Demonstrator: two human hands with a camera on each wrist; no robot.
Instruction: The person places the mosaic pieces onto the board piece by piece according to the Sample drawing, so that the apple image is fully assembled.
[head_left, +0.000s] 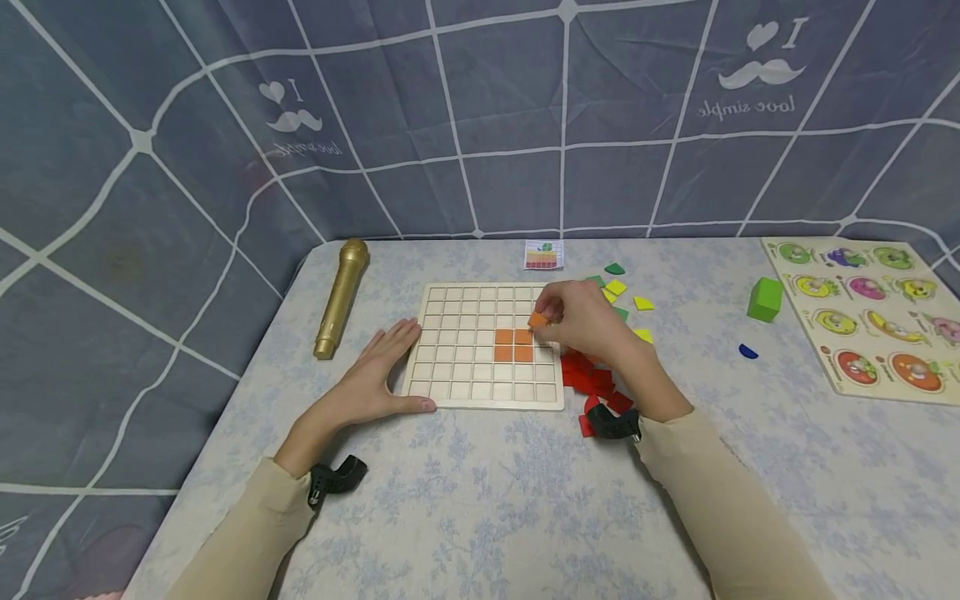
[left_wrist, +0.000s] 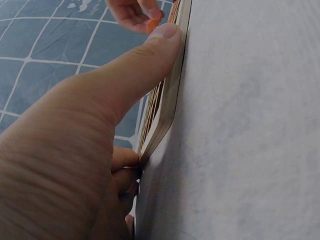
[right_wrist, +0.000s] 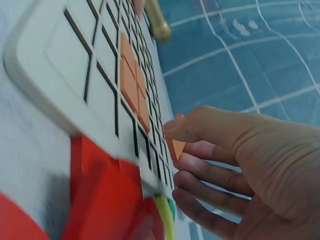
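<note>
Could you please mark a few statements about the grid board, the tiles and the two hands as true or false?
1. The right hand pinches an orange tile above the grid board. True.
2. Four orange tiles already sit in the board as a square block. True.
3. The left hand holds the gold microphone. False: it rests flat against the board's left edge; the microphone lies apart on the table.
4. The red pieces are stacked inside the board. False: they lie on the table beside its right edge.
5. The green block stands on the table right of the board. True.
</note>
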